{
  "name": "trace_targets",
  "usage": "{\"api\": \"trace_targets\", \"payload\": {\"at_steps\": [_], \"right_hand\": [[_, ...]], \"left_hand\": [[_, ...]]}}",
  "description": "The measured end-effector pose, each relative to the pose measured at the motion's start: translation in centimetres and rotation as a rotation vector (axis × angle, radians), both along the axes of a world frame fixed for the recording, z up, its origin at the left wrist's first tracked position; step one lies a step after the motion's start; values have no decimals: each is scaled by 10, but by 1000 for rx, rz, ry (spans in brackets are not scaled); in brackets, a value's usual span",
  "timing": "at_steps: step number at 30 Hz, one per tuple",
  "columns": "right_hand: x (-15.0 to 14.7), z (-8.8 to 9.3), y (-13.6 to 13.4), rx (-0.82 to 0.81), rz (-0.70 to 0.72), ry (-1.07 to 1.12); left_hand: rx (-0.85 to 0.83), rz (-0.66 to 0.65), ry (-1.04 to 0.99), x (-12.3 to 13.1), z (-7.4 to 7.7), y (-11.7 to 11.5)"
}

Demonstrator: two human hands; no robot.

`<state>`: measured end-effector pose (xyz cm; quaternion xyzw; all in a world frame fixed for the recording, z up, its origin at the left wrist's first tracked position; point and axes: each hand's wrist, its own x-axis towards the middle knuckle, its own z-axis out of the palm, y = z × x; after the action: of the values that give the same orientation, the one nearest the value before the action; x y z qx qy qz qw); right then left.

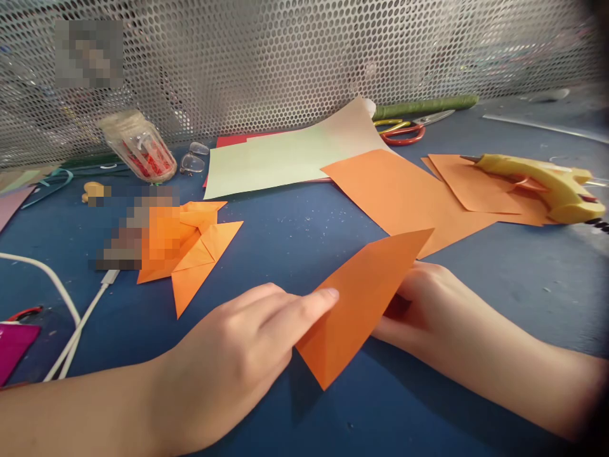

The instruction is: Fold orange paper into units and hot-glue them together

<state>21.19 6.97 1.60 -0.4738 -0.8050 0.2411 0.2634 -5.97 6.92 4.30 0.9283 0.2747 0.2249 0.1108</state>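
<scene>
A folded sheet of orange paper (361, 298) is held tilted above the blue table. My left hand (252, 336) pinches its left edge, the thumb or a finger lying on the near face. My right hand (423, 295) grips it from behind on the right, and those fingertips are hidden by the paper. Just beyond the right hand lies a flat orange sheet (404, 197). Left of the held paper, folded orange paper pieces (204, 247) with pointed corners rest on the table.
A yellow glue gun (537, 181) lies on smaller orange sheets (490, 190) at right. Pale green paper (271, 165), scissors (404, 132) and a glass jar (143, 149) stand toward the perforated metal screen (285, 63). A white cable (85, 317) crosses the left side.
</scene>
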Motion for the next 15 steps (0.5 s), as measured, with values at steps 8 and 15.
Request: {"api": "trace_targets", "payload": {"at_steps": [8,15], "right_hand": [[1,-2,8,216,44,16],[3,4,10,468,278,-70]], "left_hand": [[270,-22,71,1,-10,-10],[317,-119,135,7,8,-1]]}}
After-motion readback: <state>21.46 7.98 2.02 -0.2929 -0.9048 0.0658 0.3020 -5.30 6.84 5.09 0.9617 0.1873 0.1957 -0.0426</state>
